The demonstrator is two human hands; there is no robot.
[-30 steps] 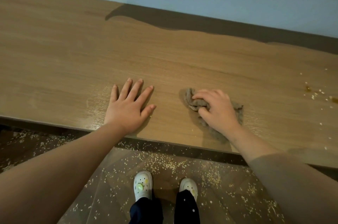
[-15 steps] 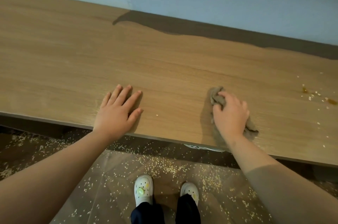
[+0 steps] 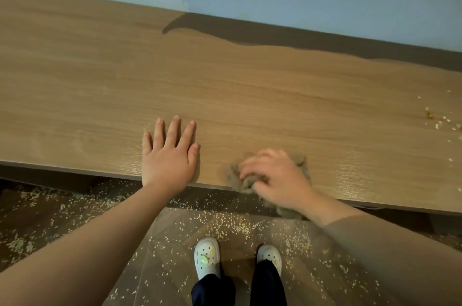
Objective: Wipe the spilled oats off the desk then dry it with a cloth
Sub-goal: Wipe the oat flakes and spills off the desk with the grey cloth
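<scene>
1. Head view: the left hand (image 3: 170, 158) lies flat on the wooden desk (image 3: 225, 85) at its front edge, fingers straight and spread, holding nothing.
2. The right hand (image 3: 277, 180), blurred, curls its fingers over a crumpled brown cloth (image 3: 298, 159) at the same edge; part of the cloth hangs over it.
3. Spilled oats (image 3: 440, 123) lie on the desk at far right, well apart from the cloth.
4. More grains (image 3: 225, 225) speckle the floor around white shoes (image 3: 207, 257).

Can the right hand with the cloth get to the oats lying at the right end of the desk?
Probably yes. The right hand grips the cloth at the front edge of the desk, and nothing stands between it and the oats, so a sweep there looks free.
</scene>
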